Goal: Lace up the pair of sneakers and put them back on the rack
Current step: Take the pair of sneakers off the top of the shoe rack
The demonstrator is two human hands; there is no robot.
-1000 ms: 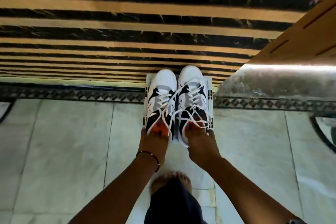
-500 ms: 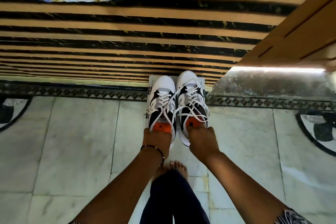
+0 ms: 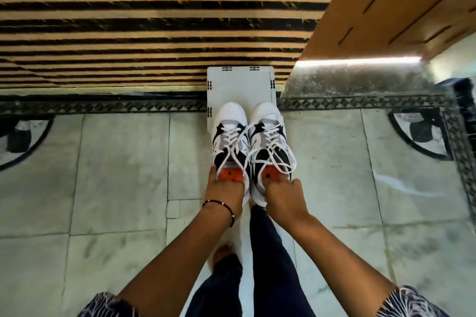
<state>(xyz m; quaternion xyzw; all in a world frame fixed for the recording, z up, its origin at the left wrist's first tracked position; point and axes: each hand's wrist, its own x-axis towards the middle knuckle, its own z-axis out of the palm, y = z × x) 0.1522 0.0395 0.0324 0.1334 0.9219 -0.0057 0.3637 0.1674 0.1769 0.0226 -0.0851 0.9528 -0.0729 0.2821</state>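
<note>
I note pair of laced white-and-black sneakers, left sneaker (image 3: pixel 230 141) and right sneaker (image 3: pixel 270 144), side by side, toes over near edge of white rack panel (image 3: pixel 239 85), heels over marble floor (image 3: pixel 116 175). Left hand (image 3: pixel 225 194) grips left heel; right hand (image 3: pixel 284 198) grips right heel, fingers inside collar. Striped wall (image 3: pixel 154 20) behind.

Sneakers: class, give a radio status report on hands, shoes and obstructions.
Left hand and right hand each grip a sneaker's heel. Sneakers laced, side by side, over the white rack's near edge. Nothing blocking.
</note>
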